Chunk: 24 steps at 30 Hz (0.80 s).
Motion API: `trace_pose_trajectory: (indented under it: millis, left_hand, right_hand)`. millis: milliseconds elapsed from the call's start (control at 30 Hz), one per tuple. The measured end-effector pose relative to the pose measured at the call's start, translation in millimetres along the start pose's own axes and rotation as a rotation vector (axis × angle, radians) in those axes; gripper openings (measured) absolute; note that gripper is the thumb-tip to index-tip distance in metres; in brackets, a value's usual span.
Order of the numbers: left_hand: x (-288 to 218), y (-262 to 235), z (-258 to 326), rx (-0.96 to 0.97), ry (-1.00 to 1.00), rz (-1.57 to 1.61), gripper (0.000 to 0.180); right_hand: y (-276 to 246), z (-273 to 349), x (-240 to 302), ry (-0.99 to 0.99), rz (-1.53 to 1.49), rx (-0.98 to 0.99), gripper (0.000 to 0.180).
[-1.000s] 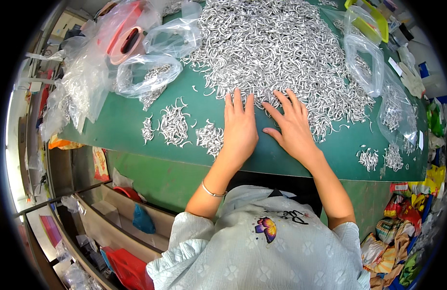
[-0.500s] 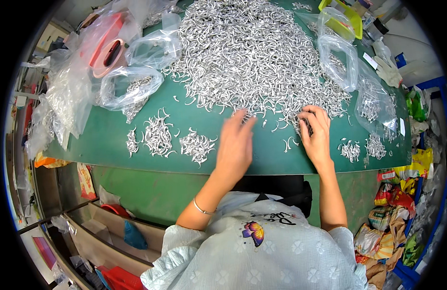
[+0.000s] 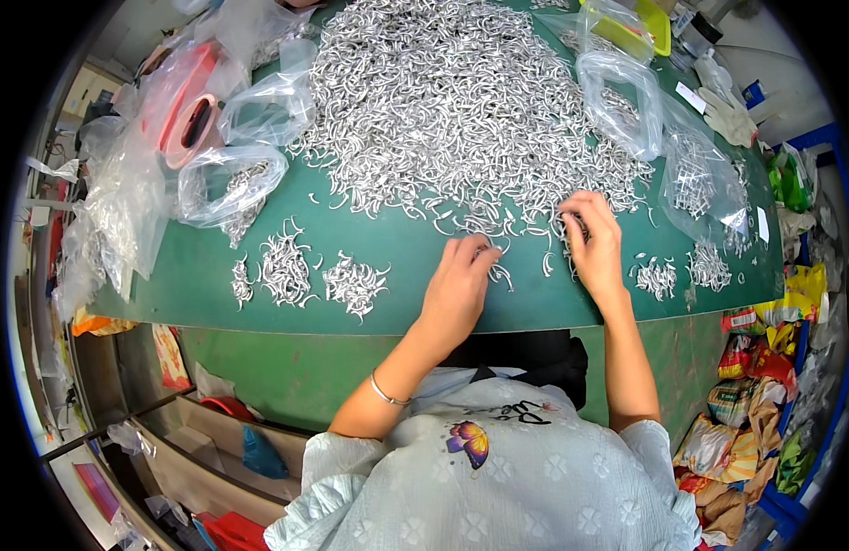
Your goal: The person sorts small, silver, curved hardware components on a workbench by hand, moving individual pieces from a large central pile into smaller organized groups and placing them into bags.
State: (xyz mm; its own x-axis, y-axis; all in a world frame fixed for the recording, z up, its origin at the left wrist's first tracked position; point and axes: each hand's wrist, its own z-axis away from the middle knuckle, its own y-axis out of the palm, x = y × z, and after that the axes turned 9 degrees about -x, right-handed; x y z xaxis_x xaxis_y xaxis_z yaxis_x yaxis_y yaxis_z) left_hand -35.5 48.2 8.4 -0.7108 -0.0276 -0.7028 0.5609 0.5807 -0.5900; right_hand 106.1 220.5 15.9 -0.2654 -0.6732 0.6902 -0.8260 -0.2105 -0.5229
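Observation:
A large heap of small curved silver metal pieces (image 3: pixel 461 110) covers the green table (image 3: pixel 195 285). My left hand (image 3: pixel 461 285) rests at the heap's near edge, fingertips pinching at a few pieces. My right hand (image 3: pixel 592 241) is curled over pieces at the heap's right near edge, fingers bent around some. Small sorted piles (image 3: pixel 287 271) lie to the left of my left hand, and other small piles (image 3: pixel 659 275) lie to the right of my right hand.
Clear plastic bags (image 3: pixel 227 184) holding metal pieces sit at the left, with more bags (image 3: pixel 617 101) at the right. A pink roll in plastic (image 3: pixel 181 119) lies at far left. A white glove (image 3: pixel 727 110) lies at upper right. Colourful packets (image 3: pixel 746 404) crowd the floor at right.
Both hands have moved from lying flat on the table to the heap's near edge. Their fingers have curled onto pieces. The view has shifted slightly.

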Motion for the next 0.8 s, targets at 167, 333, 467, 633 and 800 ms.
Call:
trace_pose_trajectory:
  millis: [167, 333, 467, 633, 800]
  left_hand:
    - [13, -3, -22, -0.19, -0.153, 0.195, 0.029]
    - [6, -14, -33, -0.256, -0.236, 0.197, 0.047]
    - [3, -8, -26, -0.053, -0.029, -0.251, 0.051]
    - [12, 5, -27, 0.015, -0.001, -0.279, 0.03]
    - [23, 7, -35, -0.102, -0.027, -0.04, 0.017]
  right_hand:
    - [-6, -3, -16, 0.314, -0.163, -0.112, 0.013]
    - [2, 0, -5, 0.203, -0.227, -0.1, 0.013]
    - [6, -3, 11, 0.068, 0.292, -0.069, 0.052]
    - [26, 12, 15, -0.078, 0.431, 0.145, 0.057]
    - [8, 14, 19, -0.225, 0.267, 0.385, 0.044]
